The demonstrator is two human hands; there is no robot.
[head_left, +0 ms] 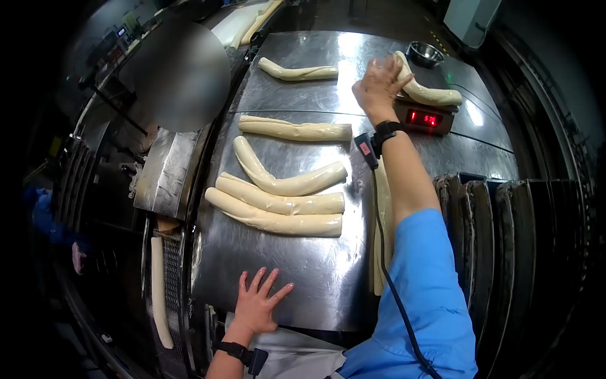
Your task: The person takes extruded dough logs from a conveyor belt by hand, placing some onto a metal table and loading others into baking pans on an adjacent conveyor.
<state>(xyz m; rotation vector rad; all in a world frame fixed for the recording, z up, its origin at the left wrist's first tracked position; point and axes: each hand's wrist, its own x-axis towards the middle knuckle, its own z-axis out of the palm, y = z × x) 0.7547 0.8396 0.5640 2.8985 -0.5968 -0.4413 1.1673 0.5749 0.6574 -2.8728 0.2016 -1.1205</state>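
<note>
My left hand (pixel 257 306) rests with its fingers spread on the near edge of the steel table (pixel 278 265), holding nothing. At the far right, my right hand (pixel 380 82) reaches to the upper end of a dough roll (pixel 429 95), its fingers apart and touching or just beside the dough. That roll lies bent across a scale (pixel 426 120) with a lit red display. Several more pale dough rolls lie crosswise on the table: a far one (pixel 300 72), a straight one (pixel 293 129), a bent one (pixel 290 184) and two side by side nearest me.
A metal bowl (pixel 425 55) stands behind the scale. Upright dark trays or moulds (pixel 499 246) line the right side. At the left, a conveyor (pixel 173 284) carries one long dough roll (pixel 159 290). A cable hangs along my right arm. A person's blue sleeve shows far left.
</note>
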